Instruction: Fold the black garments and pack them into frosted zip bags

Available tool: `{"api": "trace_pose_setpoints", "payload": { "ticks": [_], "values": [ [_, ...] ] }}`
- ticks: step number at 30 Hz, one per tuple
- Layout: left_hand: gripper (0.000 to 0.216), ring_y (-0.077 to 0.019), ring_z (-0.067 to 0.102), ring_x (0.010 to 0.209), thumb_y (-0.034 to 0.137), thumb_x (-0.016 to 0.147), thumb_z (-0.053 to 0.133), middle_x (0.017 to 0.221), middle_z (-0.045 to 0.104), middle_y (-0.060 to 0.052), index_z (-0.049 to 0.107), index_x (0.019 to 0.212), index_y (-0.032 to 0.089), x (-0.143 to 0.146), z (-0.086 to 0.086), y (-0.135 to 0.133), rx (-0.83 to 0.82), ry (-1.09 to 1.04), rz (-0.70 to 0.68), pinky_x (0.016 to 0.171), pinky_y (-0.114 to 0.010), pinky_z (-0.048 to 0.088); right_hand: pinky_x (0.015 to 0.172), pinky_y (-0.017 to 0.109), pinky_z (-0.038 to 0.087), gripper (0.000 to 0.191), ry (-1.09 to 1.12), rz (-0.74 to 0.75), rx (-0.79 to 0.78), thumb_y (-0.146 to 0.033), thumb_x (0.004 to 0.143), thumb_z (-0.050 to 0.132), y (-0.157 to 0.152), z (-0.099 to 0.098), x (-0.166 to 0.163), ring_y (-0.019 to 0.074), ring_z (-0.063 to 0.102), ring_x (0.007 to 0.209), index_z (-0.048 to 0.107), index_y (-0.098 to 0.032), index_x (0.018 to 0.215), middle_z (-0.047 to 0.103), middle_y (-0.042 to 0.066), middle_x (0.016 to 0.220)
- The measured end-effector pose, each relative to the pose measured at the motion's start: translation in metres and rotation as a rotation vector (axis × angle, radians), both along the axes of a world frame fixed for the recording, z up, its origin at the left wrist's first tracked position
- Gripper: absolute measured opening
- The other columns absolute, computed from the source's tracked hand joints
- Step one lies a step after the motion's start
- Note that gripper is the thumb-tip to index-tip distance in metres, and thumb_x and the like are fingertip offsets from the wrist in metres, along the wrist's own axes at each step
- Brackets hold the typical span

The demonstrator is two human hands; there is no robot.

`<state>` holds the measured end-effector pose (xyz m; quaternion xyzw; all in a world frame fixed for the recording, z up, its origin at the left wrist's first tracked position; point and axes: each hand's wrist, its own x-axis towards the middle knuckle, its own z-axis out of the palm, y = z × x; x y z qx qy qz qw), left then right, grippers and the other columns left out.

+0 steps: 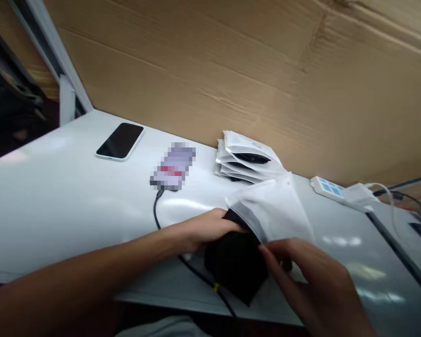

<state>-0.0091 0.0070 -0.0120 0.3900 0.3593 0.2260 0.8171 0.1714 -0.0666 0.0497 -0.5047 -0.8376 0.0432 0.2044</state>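
The left hand [205,229] is gripping the black cloth [236,269] with its fingers closed on the top edge. The right hand [312,276] is pinching the mouth of the plastic bag [280,210]. Only a corner of the cloth is sitting inside the bag; most is hanging out, over the near edge of the worktop [73,196]. Filled bags [243,159] are lying stacked just behind, against the cardboard wall [231,70]. A cable [196,274] is running under the cloth, and open room is lying to the left.
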Motion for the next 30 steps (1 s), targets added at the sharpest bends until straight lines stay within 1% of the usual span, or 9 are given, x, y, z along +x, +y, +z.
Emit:
{"api": "trace_pose_setpoints", "payload": {
  "ticks": [4, 8, 10, 15, 18, 22, 24, 26, 30],
  "values": [
    [0.026, -0.0219, 0.067, 0.085, 0.035, 0.069, 0.074, 0.087, 0.075, -0.008, 0.073, 0.085, 0.014, 0.000, 0.001, 0.002, -0.125, -0.029, 0.056, 0.083, -0.032, 0.049, 0.052, 0.023, 0.046, 0.017, 0.007, -0.037, -0.042, -0.030, 0.093, 0.054, 0.006, 0.003, 0.007, 0.0129, 0.058, 0.054, 0.060, -0.024, 0.079, 0.062, -0.001, 0.064],
    [0.042, -0.0215, 0.067, 0.076, 0.053, 0.066, 0.076, 0.084, 0.075, -0.008, 0.074, 0.084, 0.015, -0.003, 0.006, 0.001, -0.145, 0.012, 0.034, 0.072, -0.031, 0.050, 0.049, 0.024, 0.045, 0.019, -0.009, -0.055, -0.010, -0.033, 0.092, 0.054, 0.010, 0.008, 0.011, 0.0143, 0.056, 0.052, 0.060, -0.024, 0.077, 0.060, -0.001, 0.062],
    [0.036, -0.0220, 0.068, 0.079, 0.049, 0.068, 0.076, 0.085, 0.075, -0.006, 0.074, 0.084, 0.016, -0.003, 0.006, -0.001, -0.063, 0.042, 0.019, 0.073, -0.030, 0.050, 0.050, 0.025, 0.045, 0.017, 0.006, -0.055, 0.033, -0.033, 0.092, 0.054, 0.009, 0.009, 0.009, 0.0145, 0.055, 0.052, 0.059, -0.025, 0.077, 0.059, -0.001, 0.061],
    [0.012, -0.0278, 0.065, 0.096, 0.024, 0.068, 0.072, 0.084, 0.075, -0.003, 0.075, 0.079, 0.019, 0.001, -0.001, -0.008, 0.323, 0.147, 0.042, 0.087, -0.034, 0.047, 0.053, 0.026, 0.044, 0.015, 0.001, -0.077, 0.153, -0.031, 0.091, 0.058, 0.005, 0.006, 0.004, 0.0146, 0.053, 0.052, 0.058, -0.025, 0.077, 0.057, -0.001, 0.061],
    [0.017, -0.0293, 0.065, 0.102, 0.028, 0.070, 0.071, 0.090, 0.075, -0.005, 0.074, 0.084, 0.018, 0.001, -0.005, -0.007, 0.215, 0.081, 0.119, 0.092, -0.036, 0.047, 0.052, 0.027, 0.043, 0.021, -0.070, -0.049, 0.075, -0.033, 0.093, 0.054, 0.004, -0.001, 0.007, 0.0155, 0.055, 0.055, 0.058, -0.025, 0.074, 0.058, 0.000, 0.062],
    [0.032, -0.0282, 0.068, 0.095, 0.042, 0.076, 0.067, 0.095, 0.075, -0.009, 0.072, 0.093, 0.015, 0.001, -0.006, -0.005, 0.028, -0.019, 0.103, 0.088, -0.038, 0.050, 0.051, 0.026, 0.042, 0.023, -0.122, -0.063, 0.027, -0.034, 0.093, 0.052, 0.007, -0.010, 0.012, 0.0157, 0.056, 0.056, 0.057, -0.024, 0.073, 0.058, 0.000, 0.061],
    [0.036, -0.0268, 0.067, 0.096, 0.044, 0.077, 0.068, 0.098, 0.074, -0.009, 0.071, 0.097, 0.015, 0.002, -0.005, -0.007, 0.020, -0.065, 0.089, 0.090, -0.036, 0.049, 0.051, 0.026, 0.041, 0.022, -0.123, -0.068, 0.019, -0.032, 0.093, 0.051, 0.009, -0.012, 0.011, 0.0154, 0.055, 0.056, 0.057, -0.023, 0.073, 0.058, -0.001, 0.062],
    [0.037, -0.0268, 0.066, 0.100, 0.043, 0.078, 0.068, 0.100, 0.073, -0.008, 0.070, 0.101, 0.014, 0.003, -0.004, -0.009, 0.112, -0.061, 0.077, 0.090, -0.035, 0.048, 0.051, 0.025, 0.041, 0.019, -0.130, -0.041, 0.015, -0.029, 0.091, 0.052, 0.010, -0.010, 0.006, 0.0146, 0.054, 0.055, 0.057, -0.023, 0.073, 0.057, -0.001, 0.062],
    [0.028, -0.0253, 0.062, 0.105, 0.033, 0.082, 0.064, 0.105, 0.073, -0.004, 0.070, 0.105, 0.017, 0.004, 0.001, -0.014, 0.513, 0.011, 0.070, 0.094, -0.030, 0.045, 0.050, 0.025, 0.037, 0.021, -0.102, 0.023, 0.055, -0.025, 0.089, 0.053, 0.009, -0.002, -0.005, 0.0133, 0.050, 0.052, 0.051, -0.023, 0.068, 0.052, -0.002, 0.058]
  ]
}}
